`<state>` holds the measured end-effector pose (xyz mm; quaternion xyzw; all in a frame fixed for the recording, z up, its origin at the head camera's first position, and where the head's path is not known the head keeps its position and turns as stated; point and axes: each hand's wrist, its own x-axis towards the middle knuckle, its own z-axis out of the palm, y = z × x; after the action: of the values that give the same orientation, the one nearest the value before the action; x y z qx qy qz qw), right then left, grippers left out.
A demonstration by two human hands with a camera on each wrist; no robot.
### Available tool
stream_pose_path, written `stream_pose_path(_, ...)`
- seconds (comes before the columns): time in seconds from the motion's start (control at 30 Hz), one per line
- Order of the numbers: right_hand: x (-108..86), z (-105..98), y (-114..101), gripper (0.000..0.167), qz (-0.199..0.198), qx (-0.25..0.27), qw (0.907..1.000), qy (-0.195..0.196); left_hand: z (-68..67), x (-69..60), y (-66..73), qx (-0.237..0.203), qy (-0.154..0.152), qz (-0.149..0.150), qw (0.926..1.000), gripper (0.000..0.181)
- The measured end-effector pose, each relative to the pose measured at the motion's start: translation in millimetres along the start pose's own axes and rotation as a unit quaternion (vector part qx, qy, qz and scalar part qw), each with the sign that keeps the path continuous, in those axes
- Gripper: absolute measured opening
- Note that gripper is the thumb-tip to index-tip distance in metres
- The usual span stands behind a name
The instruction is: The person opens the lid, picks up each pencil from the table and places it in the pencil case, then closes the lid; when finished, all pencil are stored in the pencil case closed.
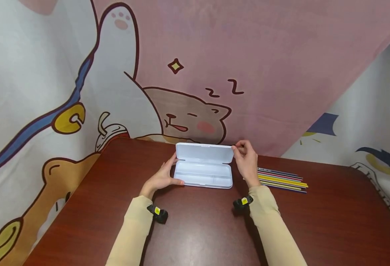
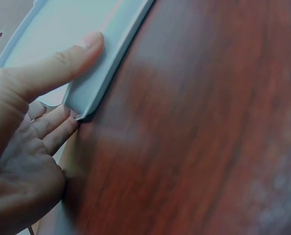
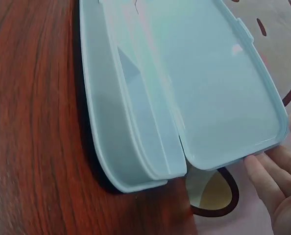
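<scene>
A white plastic pencil case (image 1: 195, 178) lies on the table with its lid (image 1: 204, 153) raised and tilted back on the hinge. Low dividers (image 3: 131, 93) split its base into compartments. At the case's left end, my left hand (image 1: 161, 178) grips the base, thumb on the front wall and fingers round the side, as the left wrist view shows. My right hand (image 1: 247, 160) pinches the lid's upper right corner between thumb and fingers. Just right of that hand lie several pencils (image 1: 281, 179) in a loose row, their left ends partly hidden by the hand and wrist.
The dark red-brown wooden table (image 1: 201, 229) reaches back to a hanging cloth (image 1: 274, 66) printed with cartoon animals, close behind the lid. Black wrist cameras (image 1: 159, 214) are strapped over both pale yellow sleeves (image 1: 131, 232).
</scene>
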<state>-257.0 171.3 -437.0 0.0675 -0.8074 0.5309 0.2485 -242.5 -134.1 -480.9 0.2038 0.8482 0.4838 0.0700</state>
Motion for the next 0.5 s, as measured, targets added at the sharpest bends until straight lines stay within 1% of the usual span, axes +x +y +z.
stream_pose_path(0.13,-0.4,1.2,2.9,0.012,0.017,0.017,0.9997,0.007,-0.7,-1.0,-1.6,0.002,-0.003,0.008,1.0000,0.120)
stream_pose_path(0.27,-3.4,2.0,5.7,0.014,0.032,0.042,0.9985,0.016,0.1,-1.5,-2.6,0.001,-0.007,0.013,0.9999,0.119)
stream_pose_path(0.4,-5.5,1.8,7.1,0.016,0.034,0.061,0.9974,0.020,-0.3,-1.4,-1.3,0.003,-0.010,0.006,0.9999,0.119)
stream_pose_path(0.5,-5.5,1.4,8.5,0.020,0.035,0.061,0.9975,0.007,-0.8,-1.0,-0.1,0.007,-0.011,-0.007,0.9999,0.119)
